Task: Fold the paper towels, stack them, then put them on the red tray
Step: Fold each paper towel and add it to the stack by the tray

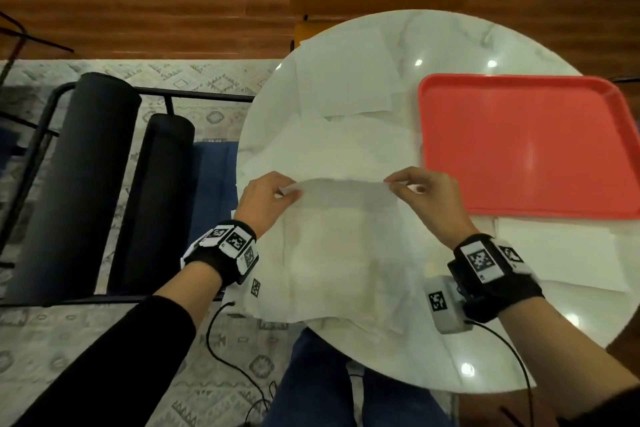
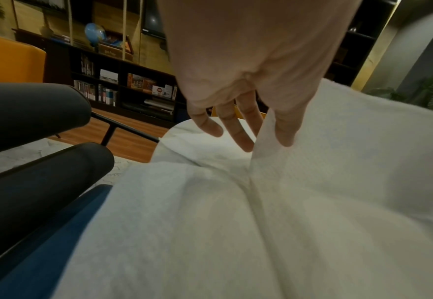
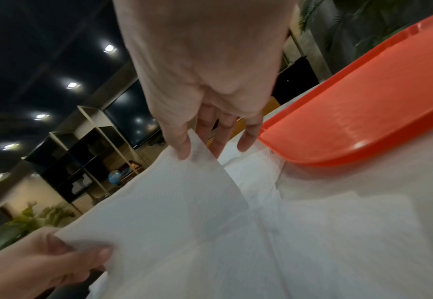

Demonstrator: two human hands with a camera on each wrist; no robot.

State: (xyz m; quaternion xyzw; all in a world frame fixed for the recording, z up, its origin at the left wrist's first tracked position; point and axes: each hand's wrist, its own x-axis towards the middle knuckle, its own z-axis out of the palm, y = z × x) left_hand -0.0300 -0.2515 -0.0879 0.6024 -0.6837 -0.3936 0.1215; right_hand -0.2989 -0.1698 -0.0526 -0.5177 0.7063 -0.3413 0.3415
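A white paper towel point(image 1: 343, 236) lies over the near part of the round marble table point(image 1: 450, 42), its far edge lifted. My left hand point(image 1: 277, 192) pinches that edge's left corner; in the left wrist view the thumb and a finger of my left hand point(image 2: 269, 133) hold the raised sheet point(image 2: 338, 151). My right hand point(image 1: 408, 184) pinches the right corner, and the right wrist view shows my right hand point(image 3: 187, 149) on the towel point(image 3: 184, 202). The red tray point(image 1: 526, 146) sits at the right and holds nothing.
More white paper towels point(image 1: 346, 80) lie flat at the table's far left, another sheet point(image 1: 339, 149) under the lifted one, and one point(image 1: 561, 253) near the tray's front edge. A dark chair point(image 1: 86, 184) stands left of the table. Cables hang by my knees.
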